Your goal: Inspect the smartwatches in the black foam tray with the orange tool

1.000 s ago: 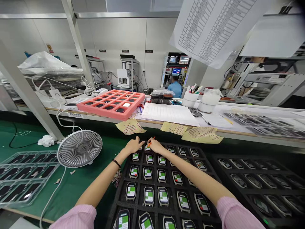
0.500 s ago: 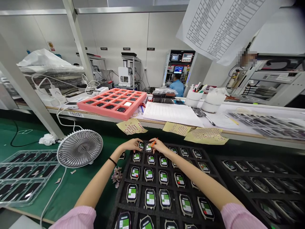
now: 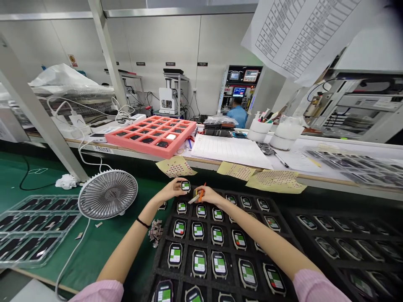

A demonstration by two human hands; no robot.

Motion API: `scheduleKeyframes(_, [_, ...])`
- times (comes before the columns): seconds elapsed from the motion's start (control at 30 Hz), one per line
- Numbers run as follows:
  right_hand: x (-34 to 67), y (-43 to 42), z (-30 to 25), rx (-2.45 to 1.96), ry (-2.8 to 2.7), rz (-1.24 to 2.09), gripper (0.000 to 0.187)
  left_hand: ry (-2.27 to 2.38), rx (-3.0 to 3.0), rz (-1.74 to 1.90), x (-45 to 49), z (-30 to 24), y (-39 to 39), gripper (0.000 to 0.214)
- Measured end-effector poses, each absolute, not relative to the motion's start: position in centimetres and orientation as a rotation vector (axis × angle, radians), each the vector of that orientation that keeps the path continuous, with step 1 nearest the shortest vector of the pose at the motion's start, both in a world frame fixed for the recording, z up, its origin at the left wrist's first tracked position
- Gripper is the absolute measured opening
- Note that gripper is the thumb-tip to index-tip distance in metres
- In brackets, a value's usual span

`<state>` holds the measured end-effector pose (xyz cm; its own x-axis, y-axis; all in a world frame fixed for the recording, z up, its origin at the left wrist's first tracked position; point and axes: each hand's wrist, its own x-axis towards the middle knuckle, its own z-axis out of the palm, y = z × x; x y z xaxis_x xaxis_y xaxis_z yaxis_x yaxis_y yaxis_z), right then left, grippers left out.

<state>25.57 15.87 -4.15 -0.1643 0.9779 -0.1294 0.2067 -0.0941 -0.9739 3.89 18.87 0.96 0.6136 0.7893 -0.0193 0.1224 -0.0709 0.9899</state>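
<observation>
My left hand (image 3: 170, 190) holds a small watch-shaped device (image 3: 185, 186) with a green and white screen, raised above the top row of a black foam tray (image 3: 160, 260). My right hand (image 3: 210, 196) grips a slim tool (image 3: 197, 195) with an orange part and a white part. It is close to the held device but apart from it. Several similar devices (image 3: 199, 263) sit in the tray's cells below my forearms. My hands hide part of the tray's top row.
A grey desk fan (image 3: 107, 194) and clear plastic trays (image 3: 37, 230) stand left of the tray, with a small pile of pieces (image 3: 155, 233) beside it. Another black tray (image 3: 343, 247) lies right. Dotted yellow sheets (image 3: 275, 181) and a pink foam tray (image 3: 154, 136) lie on the bench ahead.
The device at my left hand has risen out of the tray's top row into my fingers. The tool in my right hand now shows its white part. The view has shifted slightly.
</observation>
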Motion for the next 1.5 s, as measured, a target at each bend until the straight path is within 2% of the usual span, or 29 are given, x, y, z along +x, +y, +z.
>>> scheduleKeyframes(0.2, [25.6,15.4,-3.6,-1.283,-1.570,1.261,0.053,0.774,1.558,0.732,5.1,1.3,17.5,0.059])
scheduleKeyframes(0.43, [26.1,14.5,-2.3,-1.359,-1.796,0.987,0.018,0.875,1.530,0.873,4.9,0.6,18.5,0.059])
scheduleKeyframes(0.67, [24.8,14.2,0.1,-1.442,-2.152,0.481,0.025,0.893,1.564,0.879,4.0,1.4,18.8,0.058])
scheduleKeyframes(0.83, [23.5,15.6,0.9,-1.537,-2.373,0.256,0.032,0.875,1.571,0.887,3.5,2.0,18.8,0.058])
scheduleKeyframes(0.97, [23.3,16.6,0.6,-1.549,-2.579,0.134,0.029,0.876,1.581,0.886,3.1,2.3,18.8,0.058])
scheduleKeyframes(1.23, [24.6,16.5,0.6,-1.465,-2.757,0.027,0.018,0.844,1.551,0.917,2.9,2.7,18.6,0.055])
scheduleKeyframes(1.5, [25.2,15.9,1.4,-1.440,-2.607,0.141,0.024,0.827,1.542,0.920,2.8,3.0,18.5,0.053])
